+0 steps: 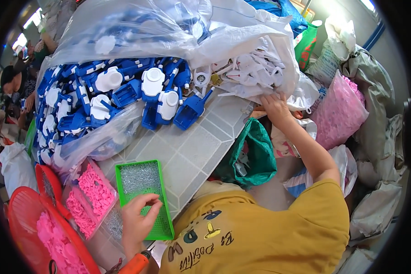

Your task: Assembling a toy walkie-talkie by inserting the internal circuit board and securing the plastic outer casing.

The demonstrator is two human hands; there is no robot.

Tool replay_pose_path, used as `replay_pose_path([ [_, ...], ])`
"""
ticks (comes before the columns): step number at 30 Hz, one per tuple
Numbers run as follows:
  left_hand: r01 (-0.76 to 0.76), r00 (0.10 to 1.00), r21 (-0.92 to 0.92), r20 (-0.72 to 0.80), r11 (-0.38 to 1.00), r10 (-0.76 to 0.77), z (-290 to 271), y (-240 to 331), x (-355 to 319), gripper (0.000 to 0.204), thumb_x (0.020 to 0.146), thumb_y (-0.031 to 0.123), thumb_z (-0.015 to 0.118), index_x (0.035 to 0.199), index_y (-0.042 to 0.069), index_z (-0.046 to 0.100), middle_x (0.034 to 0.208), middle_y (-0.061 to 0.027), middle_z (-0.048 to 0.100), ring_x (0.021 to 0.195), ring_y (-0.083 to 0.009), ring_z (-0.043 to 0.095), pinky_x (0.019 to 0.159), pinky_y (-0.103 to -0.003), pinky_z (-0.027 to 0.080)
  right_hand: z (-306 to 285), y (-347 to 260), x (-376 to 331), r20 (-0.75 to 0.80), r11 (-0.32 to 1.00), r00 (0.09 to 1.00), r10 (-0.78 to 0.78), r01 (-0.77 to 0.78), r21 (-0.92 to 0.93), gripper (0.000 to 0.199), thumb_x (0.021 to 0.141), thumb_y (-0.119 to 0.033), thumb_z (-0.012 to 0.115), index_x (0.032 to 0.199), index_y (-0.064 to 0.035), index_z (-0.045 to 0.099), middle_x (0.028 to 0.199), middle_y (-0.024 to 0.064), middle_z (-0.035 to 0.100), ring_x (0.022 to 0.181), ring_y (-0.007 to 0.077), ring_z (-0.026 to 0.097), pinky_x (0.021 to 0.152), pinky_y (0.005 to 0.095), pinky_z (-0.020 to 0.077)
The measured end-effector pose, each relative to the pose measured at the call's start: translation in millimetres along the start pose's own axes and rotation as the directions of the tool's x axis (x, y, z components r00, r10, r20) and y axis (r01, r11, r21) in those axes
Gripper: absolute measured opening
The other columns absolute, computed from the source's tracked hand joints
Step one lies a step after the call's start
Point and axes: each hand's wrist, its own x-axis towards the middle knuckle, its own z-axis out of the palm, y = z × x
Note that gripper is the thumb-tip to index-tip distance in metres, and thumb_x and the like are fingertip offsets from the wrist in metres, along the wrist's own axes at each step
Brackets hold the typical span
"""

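Hands, two: left hand (140, 218) narrowly curled over one green rectangular plastic tray (160, 228) of silver metal pieces (141, 176); right hand (277, 108), grip unclear, at one white plastic bag (289, 55) of white parts (255, 68).

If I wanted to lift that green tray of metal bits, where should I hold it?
Probably by the right long rim of the green tray, coming from the right: that raised edge adjoins flat tabletop, while pink pieces lie close on its left. Grip toward the far end, where most metal bits lie, keeping it level because the top is open.
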Motion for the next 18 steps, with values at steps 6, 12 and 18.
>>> replay_pose_path([
  [6, 0.035, 0.999, -0.065, -0.019, 0.997, -0.036, 3, -3, -4, 0.019, 0.082, 0.001, 0.074, 0.101, -0.001, 0.07, 0.088, -0.0114, 0.072, 0.081, -0.0199, 0.071, 0.074, -0.031, 0.055, -39, -32, 52, -0.27, 0.932, 0.961, -0.059, 0.15, 0.329, 0.02, 0.079, -0.011, 0.057, 0.098, -0.0093, 0.065, 0.1, 0.0081, 0.064, 0.099, 0.0292, 0.06, 0.089, 0.0422, 0.0427],
  [12, -0.006, 1.0, -0.024, 0.026, 1.0, 0.007, 6, 11, 12, 0.02, 0.082, 0.0, 0.074, 0.101, -0.002, 0.069, 0.089, -0.0116, 0.072, 0.082, -0.0204, 0.071, 0.075, -0.031, 0.055, -37, -92, 73, -0.369, 0.858, 0.897, -0.242, 0.376, 0.35, 0.021, 0.08, -0.012, 0.056, 0.1, -0.012, 0.063, 0.097, 0.0045, 0.06, 0.095, 0.0248, 0.059, 0.088, 0.0424, 0.0413],
  [18, -0.054, 0.998, 0.006, 0.037, 0.999, 0.054, -1, 11, 9, 0.02, 0.081, -0.001, 0.074, 0.1, -0.002, 0.068, 0.088, -0.0126, 0.071, 0.082, -0.0225, 0.071, 0.075, -0.032, 0.055, -56, -97, 74, -0.299, 0.887, 0.941, -0.16, 0.27, 0.374, 0.021, 0.08, -0.014, 0.069, 0.099, -0.0078, 0.063, 0.101, 0.0063, 0.063, 0.097, 0.0251, 0.061, 0.099, 0.0429, 0.0394],
])
